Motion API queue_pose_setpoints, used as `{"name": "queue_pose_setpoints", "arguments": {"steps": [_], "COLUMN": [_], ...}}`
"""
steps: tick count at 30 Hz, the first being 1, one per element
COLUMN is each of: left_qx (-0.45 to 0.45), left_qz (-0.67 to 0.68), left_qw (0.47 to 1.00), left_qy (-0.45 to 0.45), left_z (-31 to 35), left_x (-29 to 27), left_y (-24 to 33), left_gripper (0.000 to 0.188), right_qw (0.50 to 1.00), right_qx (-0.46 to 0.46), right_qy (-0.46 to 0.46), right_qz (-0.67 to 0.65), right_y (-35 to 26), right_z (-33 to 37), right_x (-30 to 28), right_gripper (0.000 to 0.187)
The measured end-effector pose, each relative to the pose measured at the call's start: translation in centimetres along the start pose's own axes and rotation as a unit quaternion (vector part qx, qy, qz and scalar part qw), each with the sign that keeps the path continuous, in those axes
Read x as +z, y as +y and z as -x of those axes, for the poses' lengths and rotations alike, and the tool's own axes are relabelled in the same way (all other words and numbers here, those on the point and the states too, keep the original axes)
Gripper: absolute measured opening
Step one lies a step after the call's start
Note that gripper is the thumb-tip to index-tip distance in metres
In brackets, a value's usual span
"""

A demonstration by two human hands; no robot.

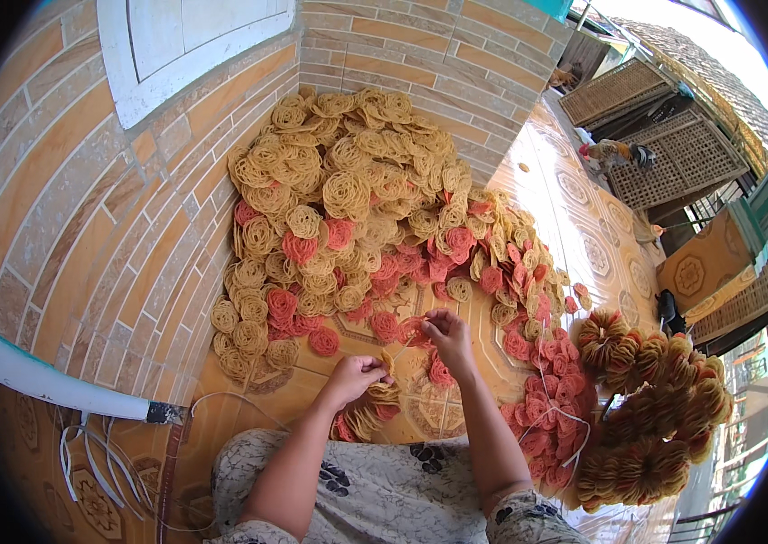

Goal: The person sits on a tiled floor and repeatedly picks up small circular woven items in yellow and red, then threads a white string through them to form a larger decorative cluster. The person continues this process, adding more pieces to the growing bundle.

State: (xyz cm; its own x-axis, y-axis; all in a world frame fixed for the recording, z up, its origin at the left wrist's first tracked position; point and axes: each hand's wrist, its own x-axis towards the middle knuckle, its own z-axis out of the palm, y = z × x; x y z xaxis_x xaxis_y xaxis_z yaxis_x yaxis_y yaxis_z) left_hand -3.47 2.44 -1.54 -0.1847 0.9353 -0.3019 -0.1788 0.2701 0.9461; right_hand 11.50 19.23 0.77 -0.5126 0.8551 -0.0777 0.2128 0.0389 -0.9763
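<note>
My left hand [354, 379] is closed at the top of a short row of yellow lacy discs [367, 415], packed edge to edge, with a few red ones among them. These discs look like flat rounds of coiled, noodle-like strands. To its right and slightly farther off, my right hand [450, 340] pinches at the edge of a thin red lacy disc [410, 332]. Any cord running through the row is hidden. Another red disc [384, 326] lies on the floor just left of the pinched one.
A large heap of yellow discs [352, 195] mixed with red ones fills the wall corner. Red discs [551, 399] lie to my right, with a white cord [558, 412] over them. Beyond are bundled rings of discs [656, 408]. A rooster [615, 152] stands by woven panels [678, 159].
</note>
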Motion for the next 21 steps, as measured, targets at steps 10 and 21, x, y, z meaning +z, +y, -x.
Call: {"name": "queue_pose_setpoints", "arguments": {"steps": [10,21], "left_qx": [0.026,0.033], "left_qz": [-0.002,-0.042], "left_qw": [0.999,0.998], "left_qy": [0.036,0.039], "left_z": [-0.1,-0.1], "left_x": [0.4,0.4], "left_y": [-0.2,-0.1], "left_gripper": [0.016,0.015], "right_qw": [0.987,0.853], "right_qx": [-0.087,-0.208], "right_qy": [-0.125,0.058], "right_qz": [0.061,0.476], "right_y": [-2.0,0.7], "right_z": [0.6,0.0], "right_x": [0.1,-2.4], "right_gripper": [0.021,0.023]}}
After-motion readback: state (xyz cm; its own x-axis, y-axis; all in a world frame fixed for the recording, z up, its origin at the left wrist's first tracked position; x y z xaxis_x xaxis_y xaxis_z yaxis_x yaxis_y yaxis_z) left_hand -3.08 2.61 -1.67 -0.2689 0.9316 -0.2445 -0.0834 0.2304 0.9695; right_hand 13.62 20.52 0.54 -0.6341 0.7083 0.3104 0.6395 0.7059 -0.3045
